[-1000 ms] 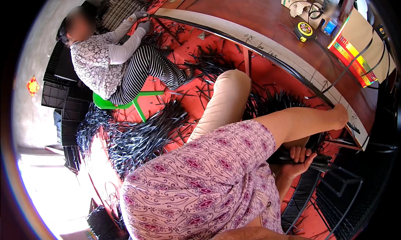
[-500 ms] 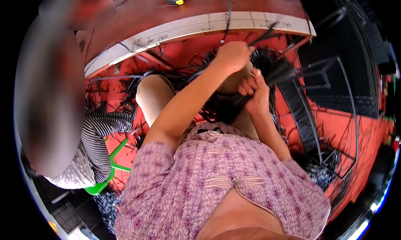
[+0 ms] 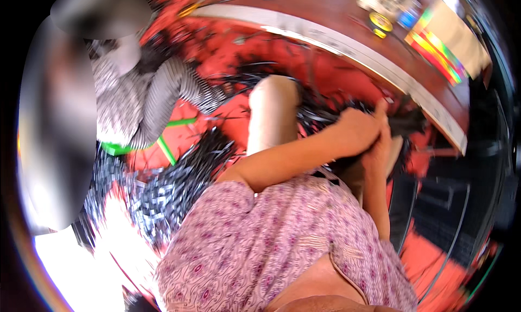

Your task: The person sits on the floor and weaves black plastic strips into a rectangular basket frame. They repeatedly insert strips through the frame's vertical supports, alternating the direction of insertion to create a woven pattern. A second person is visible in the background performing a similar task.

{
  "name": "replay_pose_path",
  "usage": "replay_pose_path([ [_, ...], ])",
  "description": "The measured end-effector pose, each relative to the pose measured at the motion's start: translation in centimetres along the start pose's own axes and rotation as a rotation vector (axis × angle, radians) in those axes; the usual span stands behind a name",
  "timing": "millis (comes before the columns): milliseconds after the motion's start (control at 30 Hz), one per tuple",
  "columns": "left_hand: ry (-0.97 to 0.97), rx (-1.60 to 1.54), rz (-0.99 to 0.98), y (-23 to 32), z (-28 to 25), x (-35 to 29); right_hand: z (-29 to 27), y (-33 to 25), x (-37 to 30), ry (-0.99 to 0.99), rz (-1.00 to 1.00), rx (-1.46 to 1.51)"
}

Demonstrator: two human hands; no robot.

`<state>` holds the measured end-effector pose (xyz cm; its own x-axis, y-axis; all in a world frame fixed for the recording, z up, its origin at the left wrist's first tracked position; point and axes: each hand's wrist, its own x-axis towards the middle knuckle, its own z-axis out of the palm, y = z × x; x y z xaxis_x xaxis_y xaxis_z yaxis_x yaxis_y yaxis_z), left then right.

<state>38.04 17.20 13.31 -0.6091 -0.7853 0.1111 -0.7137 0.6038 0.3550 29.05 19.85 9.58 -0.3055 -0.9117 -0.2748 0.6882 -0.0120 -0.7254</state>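
Note:
My left hand is curled closed, its forearm crossing over my lap to the right. Against it, my right hand is also closed, with a finger or thumb pointing up. The two hands touch above my right knee, below the table edge. Motion blurs them, and whatever lies between their fingers is hidden. Loose black strips lie on the floor just beyond my hands and around my left knee.
A dark red table with a pale front edge curves across the far side, bearing a yellow tape measure. At left a person in striped clothing sits by a green stool. A heap of black strips lies nearby. Metal frames stand at right.
My view has swung left, bringing the strip heap and more of the other person into sight. My hands have come closer together; the black strips seen at them earlier are now hard to see.

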Motion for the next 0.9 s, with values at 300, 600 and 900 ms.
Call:
replay_pose_path([
  [300,0.046,-0.175,-0.058,-2.3,-0.4,-4.0,-1.3,2.3,-0.3,-0.302,-0.013,-0.207],
  [600,0.188,-0.710,-0.157,-2.7,-0.8,-4.4,-1.5,2.3,1.3,-0.387,-0.099,-0.297],
  [900,-0.053,-0.209,0.066,-3.4,-2.6,-7.1,-1.8,2.0,3.0,-0.321,0.150,0.250],
])
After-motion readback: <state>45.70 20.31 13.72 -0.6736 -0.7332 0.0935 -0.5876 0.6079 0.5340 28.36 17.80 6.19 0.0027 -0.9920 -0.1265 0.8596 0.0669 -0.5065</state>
